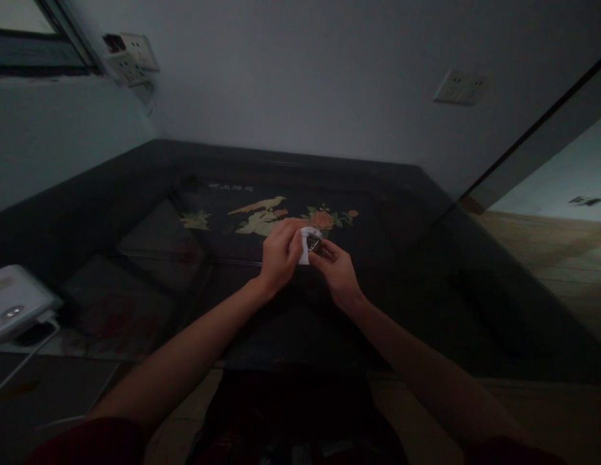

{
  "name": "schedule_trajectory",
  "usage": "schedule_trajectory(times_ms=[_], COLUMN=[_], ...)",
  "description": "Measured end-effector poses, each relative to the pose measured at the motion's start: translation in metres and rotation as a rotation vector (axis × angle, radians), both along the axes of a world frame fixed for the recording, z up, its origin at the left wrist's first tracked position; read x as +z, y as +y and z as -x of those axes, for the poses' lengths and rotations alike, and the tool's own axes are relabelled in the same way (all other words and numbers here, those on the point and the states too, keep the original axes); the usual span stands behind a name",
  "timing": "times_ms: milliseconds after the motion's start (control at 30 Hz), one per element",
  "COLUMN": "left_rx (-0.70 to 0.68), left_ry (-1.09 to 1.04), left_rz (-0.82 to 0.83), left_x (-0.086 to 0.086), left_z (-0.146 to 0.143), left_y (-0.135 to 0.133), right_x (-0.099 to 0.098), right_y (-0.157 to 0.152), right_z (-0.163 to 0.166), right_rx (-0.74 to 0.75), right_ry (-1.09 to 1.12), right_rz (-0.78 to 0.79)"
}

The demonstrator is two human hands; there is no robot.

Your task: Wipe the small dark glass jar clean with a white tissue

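Both my hands meet above the middle of a dark table (135, 258) painted with a bird and flowers. My left hand (279, 254) is closed around a small white cloth or tissue (306, 245). My right hand (336, 271) pinches a small shiny dark object (314, 244) that rests against the white cloth. The room is dim, and I cannot make out what the small object is. Both hands hover just over the painted panel (261, 213).
A white device (14, 307) with a cable sits at the table's left edge. Wall sockets (461, 87) are on the back wall, more sockets (128, 58) at upper left. A wooden floor (547, 245) opens to the right.
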State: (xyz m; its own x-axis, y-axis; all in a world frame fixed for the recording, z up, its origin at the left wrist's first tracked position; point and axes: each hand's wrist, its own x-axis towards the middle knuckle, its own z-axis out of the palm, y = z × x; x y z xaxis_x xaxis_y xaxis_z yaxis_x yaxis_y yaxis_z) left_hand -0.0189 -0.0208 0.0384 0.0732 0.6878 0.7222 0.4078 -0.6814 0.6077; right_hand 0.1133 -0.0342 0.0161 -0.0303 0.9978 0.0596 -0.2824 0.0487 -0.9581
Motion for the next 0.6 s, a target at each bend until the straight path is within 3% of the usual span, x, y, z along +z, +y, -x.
schedule_trajectory(times_ms=[133, 267, 367, 600], left_rx=[-0.019, -0.039, -0.055, -0.155], left_ry=[0.278, 0.194, 0.007, -0.817], left_rz=[-0.154, -0.098, 0.04, 0.529], left_x=[0.005, 0.005, 0.002, -0.009], left_z=[0.0, -0.001, -0.001, -0.005], left_y=[-0.002, 0.0, 0.004, 0.02], right_x=[-0.002, -0.004, -0.004, 0.002], right_y=[0.002, 0.005, 0.005, 0.0], right_z=[0.0, 0.0, 0.0, 0.0], right_rx=[-0.018, -0.037, -0.043, 0.007], right_ry=[-0.053, -0.045, -0.022, 0.022], right_rz=[-0.047, -0.02, 0.007, 0.026])
